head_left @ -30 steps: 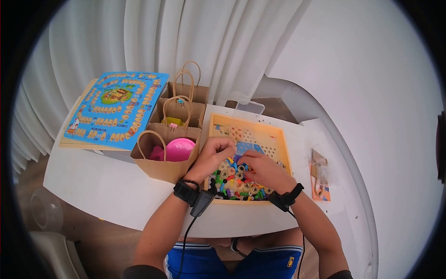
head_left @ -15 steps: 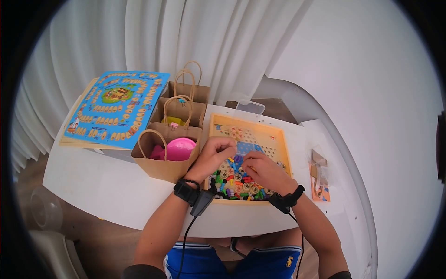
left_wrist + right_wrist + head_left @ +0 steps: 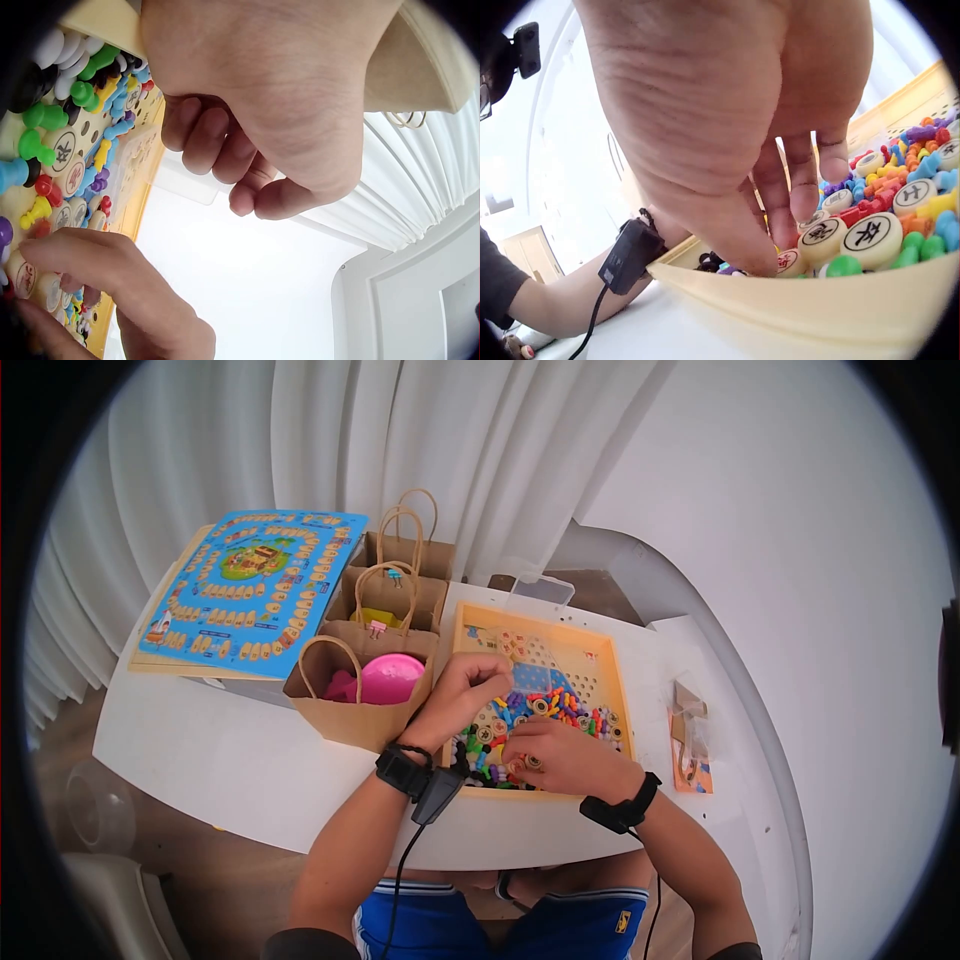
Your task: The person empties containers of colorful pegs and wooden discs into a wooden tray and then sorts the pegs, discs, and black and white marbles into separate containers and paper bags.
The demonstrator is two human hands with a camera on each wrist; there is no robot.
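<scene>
A shallow wooden tray [image 3: 622, 700] with a hole-dotted floor holds a heap of colourful plastic pegs [image 3: 885, 187] and round Chinese chess pieces [image 3: 871, 240]. My right hand [image 3: 580, 757] reaches into the front of the heap, its thumb and index finger around a red-lettered Chinese chess piece [image 3: 22, 276]. Over the tray's left side, my left hand [image 3: 468, 695] hovers with fingers curled and thumb against the index fingertip. Nothing shows in its grip; the palm is hidden. A clear plastic box [image 3: 532, 678] in the tray appears beside its fingertips in the head view.
Brown paper bags [image 3: 350, 725] stand in a row left of the tray, the nearest with a pink bowl [image 3: 393, 678]. A blue game board [image 3: 300, 575] lies at the back left. Another clear box [image 3: 543, 590] sits behind the tray, and plastic-wrapped items [image 3: 690, 730] lie right.
My right hand has moved toward the front of the tray, uncovering more pegs behind it, and its fingers now close around a chess piece. My left hand has barely moved.
</scene>
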